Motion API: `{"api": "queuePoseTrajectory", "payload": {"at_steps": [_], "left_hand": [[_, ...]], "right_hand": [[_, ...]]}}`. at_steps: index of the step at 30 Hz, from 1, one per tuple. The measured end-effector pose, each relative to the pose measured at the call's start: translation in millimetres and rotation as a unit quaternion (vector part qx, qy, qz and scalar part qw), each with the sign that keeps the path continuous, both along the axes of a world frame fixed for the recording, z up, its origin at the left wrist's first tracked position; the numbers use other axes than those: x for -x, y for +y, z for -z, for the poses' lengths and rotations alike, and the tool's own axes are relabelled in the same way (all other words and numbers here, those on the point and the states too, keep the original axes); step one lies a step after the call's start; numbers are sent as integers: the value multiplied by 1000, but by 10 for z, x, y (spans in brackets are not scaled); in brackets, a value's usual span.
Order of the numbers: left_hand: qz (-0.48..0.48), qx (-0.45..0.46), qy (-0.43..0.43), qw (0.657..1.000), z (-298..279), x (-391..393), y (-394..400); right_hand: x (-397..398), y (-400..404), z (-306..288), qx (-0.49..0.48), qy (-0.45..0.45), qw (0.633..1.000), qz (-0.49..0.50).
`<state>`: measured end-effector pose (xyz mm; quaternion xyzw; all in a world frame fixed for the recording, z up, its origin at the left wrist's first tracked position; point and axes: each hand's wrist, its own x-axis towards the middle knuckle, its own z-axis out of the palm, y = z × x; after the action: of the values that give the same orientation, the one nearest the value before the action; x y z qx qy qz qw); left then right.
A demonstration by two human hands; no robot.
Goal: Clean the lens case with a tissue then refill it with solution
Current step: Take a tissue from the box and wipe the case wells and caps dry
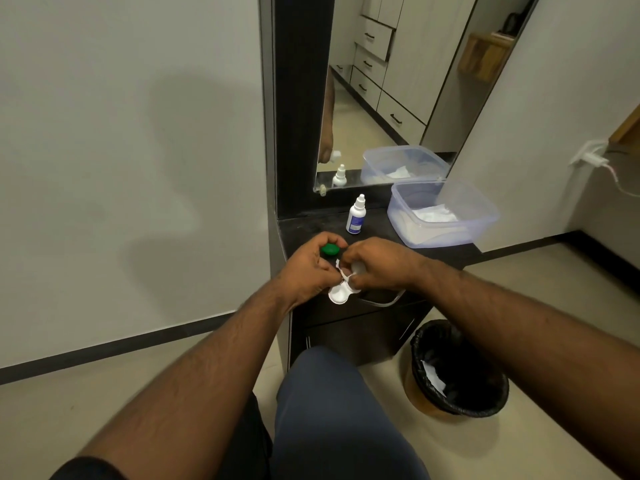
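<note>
While both hands meet over the near edge of the dark counter (381, 223), the main risk, as I judge it, is a drop: the lens case (341, 292) hangs partly past that edge, and a slip of the fingers would send it or a cap to the floor, perhaps into the lined bin (459, 368) below the right forearm. The left hand (308, 268) curls around a green cap (329, 250), pinching it between thumb and fingers while also steadying the case. The right hand (375, 263) is closed on the far half of the case; it seems to be twisting or wiping there, but whether a tissue is in its fingers I cannot tell. Spilling is a later worry, since the solution bottle (356, 216) stands capped just beyond the hands, untouched.

The case itself is white, a two-well figure-eight; its near well faces up, open and apparently dry, directly under and between the two hands. Beyond the right hand sits a clear tub (446, 233) holding white tissues.
</note>
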<state>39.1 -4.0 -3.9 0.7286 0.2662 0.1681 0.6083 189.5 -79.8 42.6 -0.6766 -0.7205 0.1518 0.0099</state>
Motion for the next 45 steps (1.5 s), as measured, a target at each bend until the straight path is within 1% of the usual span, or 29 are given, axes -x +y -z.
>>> {"api": "queuePoseTrajectory", "payload": {"at_steps": [2, 4, 6, 8, 9, 10, 11, 14, 15, 18, 21, 23, 25, 27, 28, 29, 30, 32, 33, 34, 35, 36, 38, 40, 41, 42, 43, 44, 45], "left_hand": [[-16, -8, -5, 1000, 16, -12, -13], [-30, -20, -13, 999, 47, -22, -25], [-43, -36, -19, 998, 73, -30, -53], [-51, -50, -18, 997, 90, -22, -87], [-52, -53, -17, 997, 95, -11, -94], [-51, -50, -17, 997, 91, -3, -90], [-51, -43, -17, 998, 86, 12, -79], [-70, -34, -20, 997, 65, 24, -47], [-77, -36, -21, 996, 58, 22, -48], [-79, -49, -14, 996, 46, 10, -65], [-70, -84, -6, 994, 92, 22, -88], [-82, -113, -12, 990, 142, 25, -91], [-99, -121, -26, 987, 178, 22, -83], [-113, -109, -36, 987, 186, 20, -79], [-118, -104, -37, 987, 186, 22, -79], [-122, -99, -39, 987, 188, 25, -80], [-126, -97, -40, 986, 190, 30, -82], [-136, -97, -38, 985, 194, 39, -84], [-140, -95, -34, 985, 194, 40, -83], [-141, -94, -27, 985, 191, 37, -80], [-141, -94, -20, 985, 187, 28, -76], [-141, -97, -13, 985, 185, 16, -74], [-146, -98, 0, 984, 177, -10, -76], [-149, -81, 7, 986, 166, -28, -60], [-141, -69, 13, 987, 157, -30, -45], [-126, -62, 24, 990, 141, -30, -27], [-107, -59, 38, 992, 119, -30, -9], [-88, -58, 50, 993, 98, -28, 9], [-71, -55, 60, 994, 75, -31, 22]], "right_hand": [[-26, -46, 68, -25, 39, 996, 73], [-21, -129, 180, -71, 119, 975, 172], [40, -208, 330, -120, 177, 938, 274], [131, -257, 472, -151, 243, 886, 365], [178, -265, 521, -164, 271, 864, 392], [211, -264, 542, -179, 282, 854, 400], [233, -263, 534, -196, 268, 860, 387], [226, -243, 385, -250, 133, 921, 266], [214, -237, 316, -259, 95, 935, 223], [147, -214, 175, -258, 32, 957, 130], [137, -200, 176, -259, 27, 961, 95], [147, -205, 237, -275, 67, 952, 113], [180, -209, 320, -309, 135, 927, 165], [251, -201, 391, -333, 243, 873, 260], [313, -192, 408, -327, 309, 835, 317], [369, -171, 442, -307, 386, 784, 377], [424, -146, 460, -277, 486, 711, 427], [521, -107, 437, -173, 689, 511, 483], [549, -109, 406, -115, 753, 425, 489], [551, -131, 381, -73, 785, 375, 487], [529, -170, 346, -46, 795, 366, 481], [486, -209, 321, -28, 794, 381, 473], [369, -310, 304, -22, 778, 430, 458], [211, -389, 327, -83, 749, 482, 447], [125, -423, 338, -138, 713, 528, 440], [54, -453, 325, -184, 655, 596, 426], [-4, -479, 302, -216, 572, 682, 401], [-50, -497, 272, -237, 479, 767, 357], [-84, -503, 233, -245, 389, 839, 292]]}}
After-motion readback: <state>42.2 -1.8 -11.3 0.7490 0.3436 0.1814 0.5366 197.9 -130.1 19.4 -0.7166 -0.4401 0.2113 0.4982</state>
